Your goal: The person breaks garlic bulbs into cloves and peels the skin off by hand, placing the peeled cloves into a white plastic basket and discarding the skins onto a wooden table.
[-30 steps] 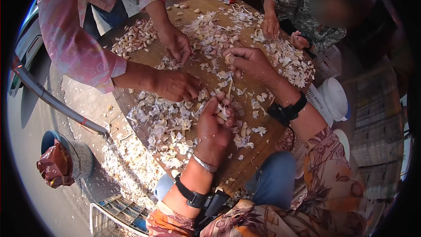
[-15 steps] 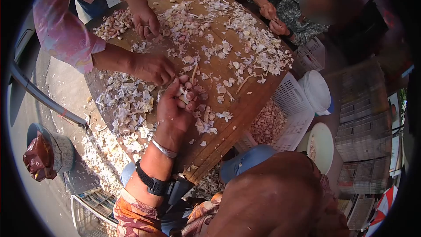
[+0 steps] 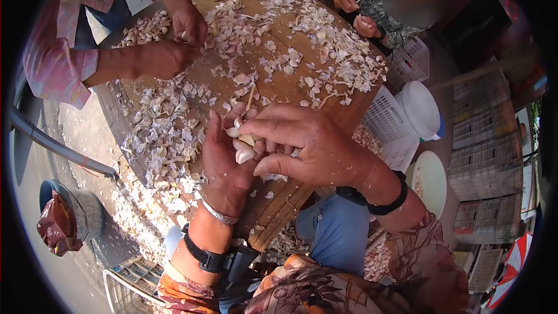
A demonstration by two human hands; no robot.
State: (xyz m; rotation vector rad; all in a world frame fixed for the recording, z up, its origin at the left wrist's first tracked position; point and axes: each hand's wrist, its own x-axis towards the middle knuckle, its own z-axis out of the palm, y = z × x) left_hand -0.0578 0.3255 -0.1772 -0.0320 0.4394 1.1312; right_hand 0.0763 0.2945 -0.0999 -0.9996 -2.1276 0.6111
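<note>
Garlic cloves (image 3: 244, 154) rest in my left hand (image 3: 225, 160), which is cupped palm up over the near edge of the wooden table (image 3: 290, 195). My right hand (image 3: 308, 142) lies over it from the right, its fingers bent onto the cloves. A dry garlic stem (image 3: 251, 97) points away just beyond my fingertips. Papery garlic skins (image 3: 168, 116) are scattered on the tabletop around both hands. What lies under my right fingers is partly hidden.
A co-worker's hands (image 3: 168, 58) work at the upper left near a clove pile (image 3: 146, 28). Another person's hands (image 3: 365, 24) hold garlic across the table. A white basket (image 3: 390, 128), white bucket (image 3: 419, 107) and pale basin (image 3: 430, 183) stand right; a bucket (image 3: 87, 212) stands left.
My right hand has come from the lower right onto the cloves in my left hand. The co-worker's hands at the left have drawn away from mine. The person across has parted their hands.
</note>
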